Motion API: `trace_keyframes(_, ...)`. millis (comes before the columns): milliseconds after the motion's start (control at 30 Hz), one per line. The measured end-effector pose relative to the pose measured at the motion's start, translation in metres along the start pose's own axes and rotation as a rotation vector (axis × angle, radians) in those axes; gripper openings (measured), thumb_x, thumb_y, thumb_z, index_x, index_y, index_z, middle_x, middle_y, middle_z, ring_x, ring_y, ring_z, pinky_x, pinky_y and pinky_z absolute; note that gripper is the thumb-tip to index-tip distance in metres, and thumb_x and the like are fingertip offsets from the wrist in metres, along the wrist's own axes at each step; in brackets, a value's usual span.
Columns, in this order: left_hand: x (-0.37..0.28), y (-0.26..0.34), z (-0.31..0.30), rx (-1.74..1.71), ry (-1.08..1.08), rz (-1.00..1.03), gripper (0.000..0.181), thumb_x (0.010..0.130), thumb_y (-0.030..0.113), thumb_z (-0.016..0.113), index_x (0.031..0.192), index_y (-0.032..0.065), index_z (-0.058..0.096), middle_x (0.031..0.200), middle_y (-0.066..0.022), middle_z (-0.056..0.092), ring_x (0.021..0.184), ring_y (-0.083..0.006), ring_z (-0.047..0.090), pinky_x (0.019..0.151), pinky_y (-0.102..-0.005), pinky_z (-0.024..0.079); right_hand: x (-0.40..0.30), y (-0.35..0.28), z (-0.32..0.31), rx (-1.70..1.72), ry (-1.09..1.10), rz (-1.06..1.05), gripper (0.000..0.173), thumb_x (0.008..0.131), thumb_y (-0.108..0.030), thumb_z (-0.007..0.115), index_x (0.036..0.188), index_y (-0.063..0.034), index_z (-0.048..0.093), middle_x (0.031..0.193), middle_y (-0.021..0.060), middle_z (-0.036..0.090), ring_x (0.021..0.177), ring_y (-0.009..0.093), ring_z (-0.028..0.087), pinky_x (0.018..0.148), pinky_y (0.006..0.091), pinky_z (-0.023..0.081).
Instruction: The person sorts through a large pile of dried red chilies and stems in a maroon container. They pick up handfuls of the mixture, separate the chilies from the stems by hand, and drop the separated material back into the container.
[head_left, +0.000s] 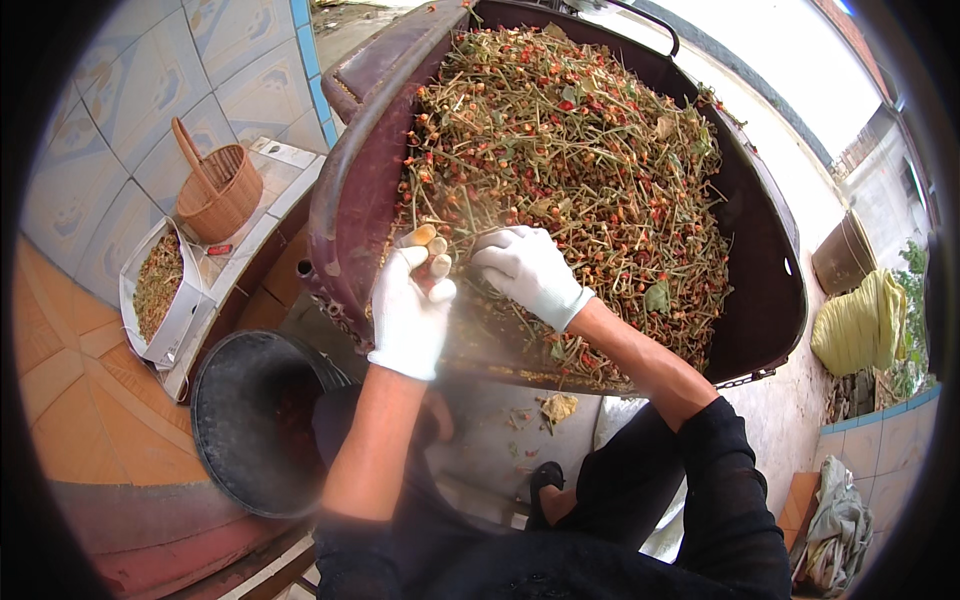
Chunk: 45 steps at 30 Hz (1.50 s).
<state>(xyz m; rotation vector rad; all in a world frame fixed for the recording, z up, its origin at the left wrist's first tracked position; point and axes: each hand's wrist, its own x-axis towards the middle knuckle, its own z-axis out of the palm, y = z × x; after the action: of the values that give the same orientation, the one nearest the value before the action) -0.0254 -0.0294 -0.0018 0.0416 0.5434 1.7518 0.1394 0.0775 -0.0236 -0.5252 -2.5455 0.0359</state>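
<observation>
A deep maroon metal cart bed (352, 202) holds a heap of dried stems, leaves and small red pods (570, 165), which look like chili pepper pieces. Over its near left part, my left hand (411, 311) is turned palm up in a white knit glove, fingers curled and their tips stained yellowish. Something reddish shows between those fingers, but it is unclear whether they grip it. Just to the right, my right hand (529, 274), gloved alike, bends its fingers down at the heap's edge beside thin stems. Its fingertips are partly hidden.
Below my left forearm stands a black bucket (247, 420) with reddish contents. A wicker basket (219, 191) and a white bag of plant bits (161, 292) sit by the tiled wall. Further right are a brown bucket (845, 253) and a yellow sack (855, 322).
</observation>
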Motion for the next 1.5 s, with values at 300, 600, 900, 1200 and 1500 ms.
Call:
trace_keyframes(300,-0.001,-0.013,0.001,0.114,0.029,-0.036,0.017,0.094,0.007,0.048,0.108,0.0032,0.059,0.086,-0.0068,0.06,0.069,-0.0123,0.056,0.045,-0.0205,0.039,-0.012,-0.007,-0.042,0.802,-0.067,0.675,0.024,0.092,-0.018,0.06,0.111,-0.0041,0.066,0.089,0.0062,0.069,0.076,0.016,0.065,0.07,0.0317,0.052)
trace_keyframes(600,-0.006,-0.048,0.007,0.499,0.002,-0.097,0.014,0.092,0.008,0.06,0.106,0.0081,0.058,0.082,0.0001,0.06,0.066,-0.0068,0.057,0.047,-0.019,0.04,-0.014,0.003,-0.058,1.357,-0.156,0.908,0.023,0.096,-0.023,0.06,0.109,-0.0043,0.063,0.089,0.0033,0.07,0.07,0.007,0.062,0.061,0.0209,0.05)
trace_keyframes(900,-0.011,-0.058,0.008,0.524,0.035,-0.076,0.014,0.092,0.01,0.062,0.104,0.0086,0.056,0.082,0.001,0.059,0.063,-0.0053,0.054,0.043,-0.0179,0.038,-0.016,-0.003,-0.057,1.351,-0.196,0.972,0.016,0.096,-0.022,0.061,0.101,-0.0063,0.062,0.085,0.0041,0.069,0.066,0.008,0.064,0.056,0.0191,0.05)
trace_keyframes(1200,-0.017,-0.059,0.016,0.603,0.04,0.016,0.01,0.093,0.011,0.062,0.101,0.0083,0.057,0.074,0.0014,0.058,0.054,-0.0043,0.052,0.038,-0.0177,0.035,-0.018,-0.006,-0.049,1.561,-0.13,1.044,0.016,0.096,-0.021,0.06,0.103,-0.0059,0.059,0.083,0.0039,0.068,0.064,0.007,0.063,0.052,0.0178,0.049)
trace_keyframes(1500,-0.016,-0.055,0.013,0.662,0.017,0.001,0.012,0.092,0.013,0.063,0.102,0.0102,0.057,0.078,0.0032,0.057,0.056,-0.0029,0.051,0.04,-0.0171,0.034,-0.017,-0.01,-0.052,1.481,-0.186,0.951,0.019,0.096,-0.022,0.058,0.104,-0.0045,0.061,0.085,0.0031,0.067,0.07,0.007,0.062,0.058,0.0187,0.05)
